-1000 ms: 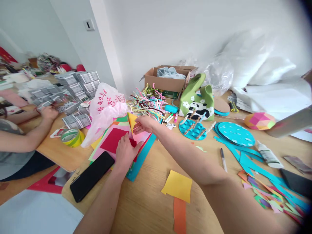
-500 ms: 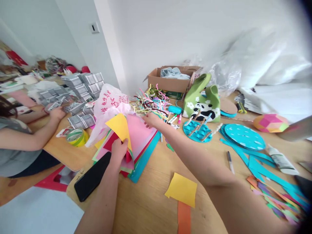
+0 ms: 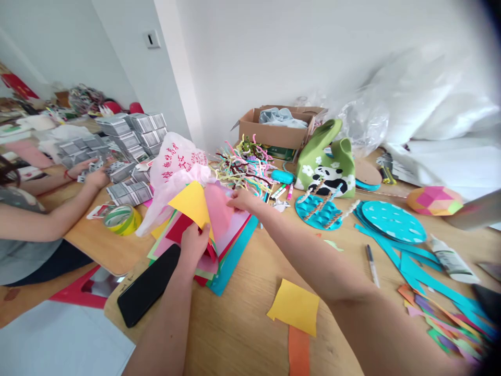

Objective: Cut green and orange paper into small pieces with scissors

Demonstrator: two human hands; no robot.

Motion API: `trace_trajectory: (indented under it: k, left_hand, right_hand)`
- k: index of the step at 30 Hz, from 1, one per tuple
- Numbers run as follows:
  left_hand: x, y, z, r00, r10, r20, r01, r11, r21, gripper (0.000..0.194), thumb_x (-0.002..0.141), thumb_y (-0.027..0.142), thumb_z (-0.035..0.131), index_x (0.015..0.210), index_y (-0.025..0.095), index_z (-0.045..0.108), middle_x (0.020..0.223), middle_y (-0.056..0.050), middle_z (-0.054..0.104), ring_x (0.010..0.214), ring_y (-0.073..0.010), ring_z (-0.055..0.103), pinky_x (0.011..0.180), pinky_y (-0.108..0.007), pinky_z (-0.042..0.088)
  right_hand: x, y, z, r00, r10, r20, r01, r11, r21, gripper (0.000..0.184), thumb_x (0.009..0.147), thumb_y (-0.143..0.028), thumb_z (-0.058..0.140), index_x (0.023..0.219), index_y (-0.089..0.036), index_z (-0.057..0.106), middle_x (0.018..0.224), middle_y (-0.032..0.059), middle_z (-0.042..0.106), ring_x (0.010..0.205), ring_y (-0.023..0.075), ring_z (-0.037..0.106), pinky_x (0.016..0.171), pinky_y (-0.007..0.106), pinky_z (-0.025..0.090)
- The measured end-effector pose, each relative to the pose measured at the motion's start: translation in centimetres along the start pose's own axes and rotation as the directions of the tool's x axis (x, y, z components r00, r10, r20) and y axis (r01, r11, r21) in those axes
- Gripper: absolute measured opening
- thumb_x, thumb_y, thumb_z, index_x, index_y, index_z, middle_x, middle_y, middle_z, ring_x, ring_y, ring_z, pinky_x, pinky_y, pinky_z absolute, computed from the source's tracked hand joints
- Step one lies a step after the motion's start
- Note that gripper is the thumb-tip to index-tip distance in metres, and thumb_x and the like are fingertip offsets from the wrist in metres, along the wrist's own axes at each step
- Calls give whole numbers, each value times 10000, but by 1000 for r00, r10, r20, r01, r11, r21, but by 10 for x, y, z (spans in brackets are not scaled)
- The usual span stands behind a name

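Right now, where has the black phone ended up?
In the head view, the black phone lies on the table's left side, just left of the person's left forearm and beside the stack of colored paper.

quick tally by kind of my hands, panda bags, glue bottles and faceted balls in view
Hands (your left hand, your right hand): 2
Panda bag: 1
Glue bottle: 1
Faceted ball: 1
Total: 5
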State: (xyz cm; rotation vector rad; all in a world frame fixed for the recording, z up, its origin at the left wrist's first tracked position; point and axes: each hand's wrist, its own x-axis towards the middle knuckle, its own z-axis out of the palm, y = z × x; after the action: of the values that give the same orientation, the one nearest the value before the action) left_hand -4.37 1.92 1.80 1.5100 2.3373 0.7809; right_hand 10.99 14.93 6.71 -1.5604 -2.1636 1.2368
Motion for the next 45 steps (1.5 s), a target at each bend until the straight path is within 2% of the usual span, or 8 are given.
trace_trajectory:
  k: [8,14,18,23,27,31,34,45]
  left_hand:
    - [-6,12,-4,1000,6,9,-6,997,-76,497,774,629,498,832,168,674,777,-118,697,823,-307,657,720,-367,452]
    - [0,0,5,989,-116,-93,98,979,-178,323,751,431,537,543,185,568,601,-120,611,765,-325,637,660,-373,448]
    - [3,-8,6,977,-186,-99,128,897,-422,273,740,403,518,684,161,631,636,-64,632,696,-242,622,616,-321,465]
    - [7,-13,4,934,-355,-39,185,575,-797,254,644,362,583,755,137,625,641,-31,609,611,-194,588,585,-324,474]
    - [10,-16,2,913,-397,-93,181,597,-782,229,629,371,587,702,155,581,660,-21,586,636,-190,576,603,-331,477]
    - [9,-18,1,909,-402,-113,173,609,-774,205,646,374,567,684,175,535,639,-1,545,617,-177,548,582,-323,466]
    - [9,-18,1,906,-405,-127,173,626,-760,201,654,376,568,665,183,511,629,6,520,608,-170,528,569,-315,456]
    - [8,-11,-1,886,-444,-137,128,516,-847,172,592,296,630,608,163,523,586,3,522,558,-151,495,529,-298,413]
  right_hand:
    - [-16,-67,14,968,-128,215,76,969,234,51,843,-82,537,813,-101,573,522,43,644,497,177,678,523,287,602]
    - [-14,-75,17,951,-235,201,198,962,189,136,906,-192,536,811,-105,579,695,88,724,536,143,689,550,244,595]
    - [0,-62,-4,957,-286,36,286,958,24,271,981,-262,389,923,-108,604,959,137,727,721,161,715,630,240,572]
    - [4,-23,0,919,-393,-16,372,883,-286,239,911,-233,515,1042,-91,657,1137,197,671,1112,326,603,931,409,456]
    - [1,2,31,852,-505,134,514,762,-395,591,787,-382,697,1321,-193,527,1475,136,410,1390,309,296,1124,445,233]
    - [9,9,51,839,-503,206,519,630,-577,882,766,-704,535,1466,-208,330,1553,169,229,1419,406,147,1098,615,139]
    - [11,13,56,871,-439,219,471,620,-627,882,776,-758,436,1472,-228,320,1548,182,234,1401,445,168,1064,656,163]
    - [-62,50,43,836,-467,289,536,581,-612,679,898,-608,408,1466,-240,345,1545,153,261,1413,398,187,1092,606,187]
